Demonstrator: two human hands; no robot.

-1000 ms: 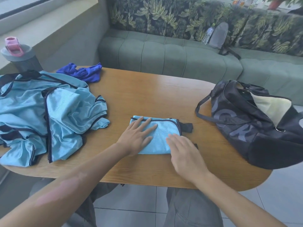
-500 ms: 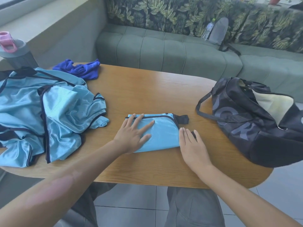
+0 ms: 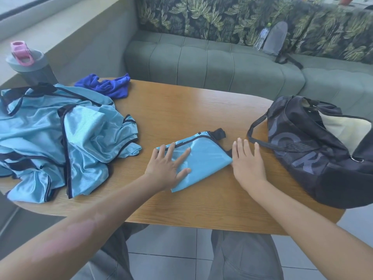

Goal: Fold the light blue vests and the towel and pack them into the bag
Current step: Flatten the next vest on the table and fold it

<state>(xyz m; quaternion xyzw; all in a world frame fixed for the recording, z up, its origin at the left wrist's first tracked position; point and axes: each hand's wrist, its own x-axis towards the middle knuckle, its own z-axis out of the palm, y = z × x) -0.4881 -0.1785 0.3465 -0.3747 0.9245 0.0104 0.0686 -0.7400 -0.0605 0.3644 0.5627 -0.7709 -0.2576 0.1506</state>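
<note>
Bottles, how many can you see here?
2: a gray shaker bottle with a pink cap at the table's far left, and a clear plastic bottle on the sofa. Others may be hidden.

Only legible text: large grey letters "OR" on side of black fabric duffel bag (image 3: pixel 314 150), 3 o'clock; rest unreadable.

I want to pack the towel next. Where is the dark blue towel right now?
In the head view, the dark blue towel lies crumpled at the table's far left edge, behind the vest pile, beside the grey bottle.
</note>
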